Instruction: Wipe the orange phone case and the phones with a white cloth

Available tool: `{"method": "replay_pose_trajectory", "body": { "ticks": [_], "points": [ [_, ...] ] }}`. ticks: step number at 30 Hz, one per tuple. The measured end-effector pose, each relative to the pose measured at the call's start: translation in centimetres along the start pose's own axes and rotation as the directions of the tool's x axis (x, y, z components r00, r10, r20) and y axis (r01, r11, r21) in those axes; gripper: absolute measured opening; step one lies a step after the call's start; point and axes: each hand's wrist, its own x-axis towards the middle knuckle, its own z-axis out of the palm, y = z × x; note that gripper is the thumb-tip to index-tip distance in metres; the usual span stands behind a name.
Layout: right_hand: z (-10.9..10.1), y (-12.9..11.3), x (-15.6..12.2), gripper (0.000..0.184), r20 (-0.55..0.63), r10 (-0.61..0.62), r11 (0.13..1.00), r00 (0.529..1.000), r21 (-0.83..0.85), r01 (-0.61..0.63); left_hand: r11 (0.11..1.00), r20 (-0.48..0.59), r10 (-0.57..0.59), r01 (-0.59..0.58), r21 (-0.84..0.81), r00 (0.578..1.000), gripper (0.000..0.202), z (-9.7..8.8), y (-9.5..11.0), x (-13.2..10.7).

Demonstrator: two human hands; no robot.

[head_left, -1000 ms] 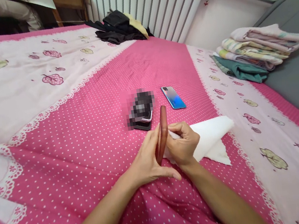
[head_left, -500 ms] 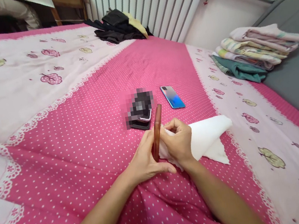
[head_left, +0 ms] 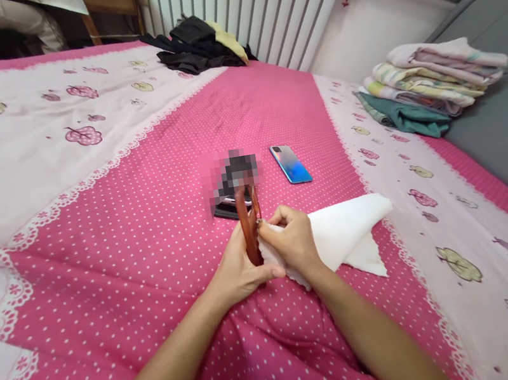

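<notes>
My left hand (head_left: 238, 269) grips a brown, slightly see-through phone case (head_left: 247, 229) that stands on edge, its rim and part of its open side in view. Closed in a pinch, my right hand (head_left: 293, 238) holds a white cloth (head_left: 351, 226) against the inner side of the case. Most of the cloth trails off to the right over the bed. Just beyond my hands lies a blue and silver phone (head_left: 291, 163), back side up. A dark, flat item (head_left: 238, 173) lies behind the case, mostly blurred by pixels.
The bed has a pink dotted sheet (head_left: 147, 245) with white patterned bands. Folded cloths (head_left: 440, 83) are stacked at the right by a grey headboard (head_left: 506, 111). Dark clothes (head_left: 196, 42) lie before a white radiator (head_left: 249, 11). A person's leg (head_left: 25, 24) shows at upper left.
The phone case has turned and moved a little left, so its open side shows more. My right hand has shifted left with the cloth, up to the case.
</notes>
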Motion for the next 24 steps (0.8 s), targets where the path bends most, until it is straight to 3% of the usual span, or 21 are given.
{"method": "replay_pose_trajectory", "body": {
  "ticks": [11,17,21,24],
  "points": [
    [-0.6,-0.1,0.2,0.011,0.200,0.055,0.943,0.978,-0.332,0.015,0.994,-0.083,0.019,-0.010,0.110,0.996,0.088,-0.2,0.7,0.2],
    [-1.1,0.8,0.3,0.017,0.346,0.082,0.876,0.935,-0.472,0.098,0.998,-0.017,0.053,-0.053,0.031,0.998,0.088,0.2,0.4,0.1],
    [-1.0,1.3,0.3,0.017,0.339,0.015,0.843,0.941,-0.510,0.171,0.998,0.060,0.064,-0.064,-0.006,0.996,0.097,0.2,0.1,0.0],
    [-0.8,1.4,0.4,0.006,0.273,0.002,0.855,0.962,-0.499,0.140,0.991,0.050,0.111,-0.114,0.068,0.993,0.100,0.0,-0.2,0.1]
  ]
}}
